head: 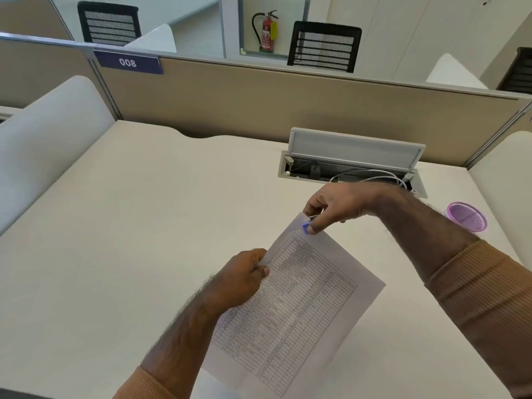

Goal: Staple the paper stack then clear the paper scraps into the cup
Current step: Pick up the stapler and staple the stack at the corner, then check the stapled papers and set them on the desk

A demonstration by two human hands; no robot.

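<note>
A paper stack (299, 306) printed with a table is held tilted above the desk, in front of me. My left hand (244, 279) pinches its left edge. At the stack's top corner my right hand (331, 205) is closed around a small blue stapler (306, 227), of which only the blue tip and a bit of metal show; the corner sits in its jaws. A purple mesh cup (467, 216) stands upright on the desk at the right, beyond my right forearm. No paper scraps are visible.
The white desk (129, 226) is bounded by a beige partition (259, 99) at the back and white side dividers. An open cable box (351, 165) with white cables sits behind my right hand. Black chairs stand beyond the partition.
</note>
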